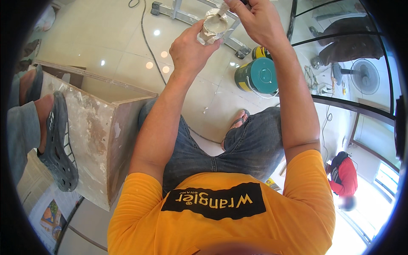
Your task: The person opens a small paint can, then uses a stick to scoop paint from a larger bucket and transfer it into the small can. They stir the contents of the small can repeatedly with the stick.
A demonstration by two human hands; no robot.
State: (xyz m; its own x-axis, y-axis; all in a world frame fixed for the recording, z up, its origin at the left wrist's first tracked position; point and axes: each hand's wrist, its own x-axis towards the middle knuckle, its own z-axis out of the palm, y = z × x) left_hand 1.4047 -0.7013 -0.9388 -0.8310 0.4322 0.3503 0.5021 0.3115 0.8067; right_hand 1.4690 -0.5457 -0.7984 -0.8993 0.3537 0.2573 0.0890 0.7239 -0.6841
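Observation:
Near the top edge, my left hand (189, 50) is wrapped round a small cup (214, 26) crusted with pale paste, its mouth toward me. My right hand (258, 23), higher and to the right, grips the dark handle of what looks like a putty knife (223, 9). The knife's paste-smeared blade reaches to the cup's upper rim. Whitish paste shows inside the cup. The top of the frame cuts off part of the knife and of my right fingers.
A green-lidded bucket (263, 75) stands below my right hand, another behind it. A metal stand (187, 17) and a cable (146, 42) are on the tiled floor. At left, another person's shoe (59, 144) rests against a worn wooden box (87, 131). A fan (364, 76) shows beyond dark-framed glass.

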